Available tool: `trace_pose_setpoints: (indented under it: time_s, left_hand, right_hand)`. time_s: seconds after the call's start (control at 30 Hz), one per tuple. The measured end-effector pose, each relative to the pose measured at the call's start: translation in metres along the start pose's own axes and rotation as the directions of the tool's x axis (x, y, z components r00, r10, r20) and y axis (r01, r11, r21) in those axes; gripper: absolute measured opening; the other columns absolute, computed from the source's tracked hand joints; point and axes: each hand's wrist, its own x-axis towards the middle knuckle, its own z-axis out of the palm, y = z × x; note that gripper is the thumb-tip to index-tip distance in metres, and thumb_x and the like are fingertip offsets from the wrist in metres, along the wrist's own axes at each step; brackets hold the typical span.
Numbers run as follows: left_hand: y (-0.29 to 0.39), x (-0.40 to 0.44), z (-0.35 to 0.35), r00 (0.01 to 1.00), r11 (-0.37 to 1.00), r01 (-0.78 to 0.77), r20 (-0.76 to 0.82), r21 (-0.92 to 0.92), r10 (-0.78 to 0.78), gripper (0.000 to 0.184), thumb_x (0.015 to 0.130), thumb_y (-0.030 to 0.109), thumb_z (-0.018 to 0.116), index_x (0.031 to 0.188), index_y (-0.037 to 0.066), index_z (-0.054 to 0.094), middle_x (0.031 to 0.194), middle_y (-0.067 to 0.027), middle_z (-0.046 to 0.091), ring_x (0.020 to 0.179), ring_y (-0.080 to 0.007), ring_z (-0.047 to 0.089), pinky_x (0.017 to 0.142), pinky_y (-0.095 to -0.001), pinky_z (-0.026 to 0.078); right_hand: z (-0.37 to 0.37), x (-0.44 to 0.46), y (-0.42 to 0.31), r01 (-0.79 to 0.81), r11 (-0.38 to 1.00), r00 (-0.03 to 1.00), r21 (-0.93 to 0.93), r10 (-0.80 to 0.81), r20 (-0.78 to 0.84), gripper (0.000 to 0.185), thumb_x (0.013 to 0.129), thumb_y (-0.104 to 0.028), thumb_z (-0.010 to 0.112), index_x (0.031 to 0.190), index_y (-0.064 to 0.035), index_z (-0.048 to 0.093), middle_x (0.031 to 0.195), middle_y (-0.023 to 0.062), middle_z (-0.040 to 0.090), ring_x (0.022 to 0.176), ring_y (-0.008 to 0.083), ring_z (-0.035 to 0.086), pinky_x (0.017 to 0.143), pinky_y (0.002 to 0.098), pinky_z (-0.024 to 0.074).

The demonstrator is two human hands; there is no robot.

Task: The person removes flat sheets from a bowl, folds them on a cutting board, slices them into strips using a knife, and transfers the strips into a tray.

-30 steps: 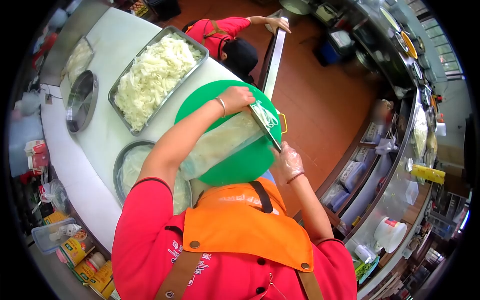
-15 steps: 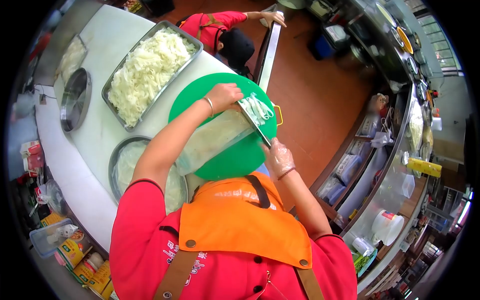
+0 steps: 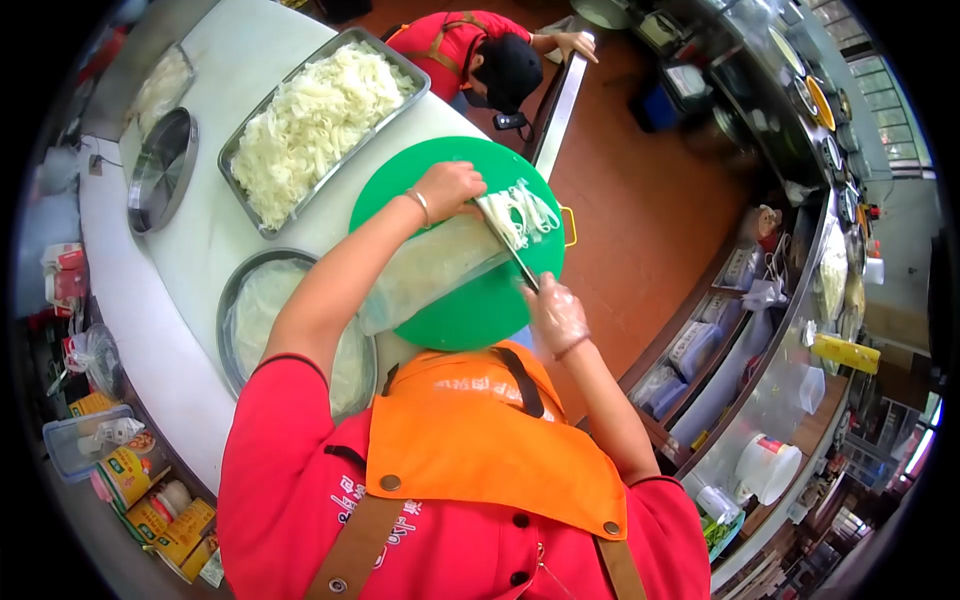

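Observation:
On the round green board [image 3: 470, 310] lies a folded pale sheet [image 3: 430, 275], with cut white strips [image 3: 525, 212] past its right end. My right hand [image 3: 558, 312], in a clear glove, grips the handle of a knife [image 3: 508, 243] whose blade stands between the sheet and the strips. My left hand [image 3: 450, 188] is closed at the far end of the blade, above the sheet's end; what its fingers hold is hidden. A round metal pan [image 3: 228, 330] with pale sheets stands beside the board, partly behind my left forearm.
A rectangular tray [image 3: 268, 232] heaped with pale strips is behind the board. An empty round pan [image 3: 140, 190] and a bag [image 3: 160, 90] stand at the left. A person in a red shirt [image 3: 445, 45] bends beyond the worktop. Shelves [image 3: 700, 350] line the right.
The knife has shifted left along the sheet, and more strips lie to its right. My left hand has drawn back left with it. The other person's head has moved right.

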Motion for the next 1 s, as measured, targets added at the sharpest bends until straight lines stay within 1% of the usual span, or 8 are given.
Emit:
trace_pose_setpoints:
  time_s: [0.13,0.23,0.37,0.43,0.57,0.77,0.87,1.0]
  left_hand:
    - [-0.004,0.001,-0.002,0.998,0.999,0.046,0.042,-0.028,-0.045,0.031,0.069,0.033,0.079,0.078,0.012,0.059,0.08,-0.003,0.061,0.087,-0.0243,0.061,0.075,-0.0382,0.052]
    - [0.005,-0.005,-0.015,0.998,0.999,0.033,-0.046,-0.013,-0.034,0.031,0.069,0.034,0.079,0.079,0.013,0.06,0.081,-0.0035,0.062,0.087,-0.0251,0.061,0.076,-0.0386,0.052]
    - [-0.005,-0.009,0.001,0.998,0.999,0.024,0.056,0.022,-0.025,0.029,0.069,0.031,0.08,0.078,0.012,0.06,0.081,-0.0038,0.061,0.087,-0.0258,0.061,0.076,-0.039,0.051]
    - [0.006,-0.016,-0.015,0.999,0.999,0.044,0.026,-0.028,-0.043,0.028,0.071,0.03,0.08,0.078,0.011,0.06,0.081,-0.0051,0.062,0.087,-0.0263,0.061,0.077,-0.0398,0.051]
    - [0.008,-0.03,0.001,0.999,0.999,0.045,0.022,-0.024,-0.044,0.028,0.071,0.029,0.079,0.078,0.01,0.06,0.081,-0.0062,0.062,0.087,-0.0267,0.061,0.077,-0.0391,0.05]
    - [0.013,-0.03,-0.032,0.996,0.997,0.077,-0.036,-0.027,-0.078,0.031,0.069,0.032,0.08,0.077,0.009,0.06,0.079,-0.0056,0.062,0.085,-0.0265,0.061,0.076,-0.0385,0.051]
    - [0.01,-0.035,-0.011,0.999,0.999,0.037,0.007,-0.011,-0.037,0.032,0.069,0.033,0.08,0.077,0.01,0.061,0.079,-0.0052,0.062,0.086,-0.0256,0.061,0.077,-0.0387,0.051]
    - [0.0,-0.038,-0.014,0.996,0.996,0.088,0.023,-0.021,-0.088,0.032,0.068,0.032,0.08,0.075,0.011,0.058,0.079,-0.0044,0.06,0.085,-0.0257,0.06,0.077,-0.0386,0.05]
  right_hand:
    - [-0.015,0.0,-0.01,0.005,0.997,1.0,-0.082,-0.007,-0.02,0.039,0.097,-0.04,0.056,0.1,-0.0015,0.053,0.085,0.0277,0.067,0.079,0.0458,0.066,0.07,0.0539,0.0526]
    - [-0.01,-0.01,-0.012,-0.002,0.999,0.999,-0.032,0.001,-0.038,0.039,0.097,-0.041,0.056,0.101,-0.0022,0.053,0.085,0.0273,0.067,0.079,0.0456,0.066,0.069,0.0534,0.0528]
    - [0.012,0.003,-0.001,0.024,1.0,1.0,0.02,-0.023,-0.02,0.041,0.097,-0.044,0.056,0.1,-0.0032,0.052,0.083,0.0251,0.068,0.076,0.0438,0.067,0.065,0.0531,0.0537]
    - [-0.004,-0.011,-0.015,0.021,0.995,0.997,-0.095,-0.029,-0.077,0.042,0.097,-0.045,0.055,0.1,-0.0031,0.051,0.082,0.0239,0.068,0.075,0.0423,0.068,0.065,0.0523,0.0544]
    - [0.027,-0.011,-0.013,-0.008,1.0,1.0,-0.02,0.008,0.007,0.045,0.097,-0.048,0.053,0.102,-0.0031,0.05,0.081,0.0221,0.069,0.076,0.0405,0.069,0.069,0.0504,0.0546]
    - [-0.015,-0.021,-0.04,-0.045,0.996,0.998,-0.082,0.048,0.035,0.043,0.098,-0.045,0.052,0.1,-0.0019,0.052,0.084,0.0237,0.069,0.078,0.0424,0.068,0.072,0.0518,0.0523]
    - [0.031,-0.007,-0.019,-0.012,1.0,1.0,0.007,0.012,0.022,0.043,0.098,-0.045,0.054,0.099,-0.0022,0.052,0.082,0.0235,0.069,0.074,0.0418,0.067,0.067,0.0512,0.0537]
    - [0.006,-0.01,-0.029,0.078,0.99,0.994,-0.121,-0.086,-0.06,0.041,0.097,-0.042,0.057,0.102,-0.0028,0.049,0.08,0.0229,0.067,0.073,0.0408,0.068,0.063,0.0514,0.0543]
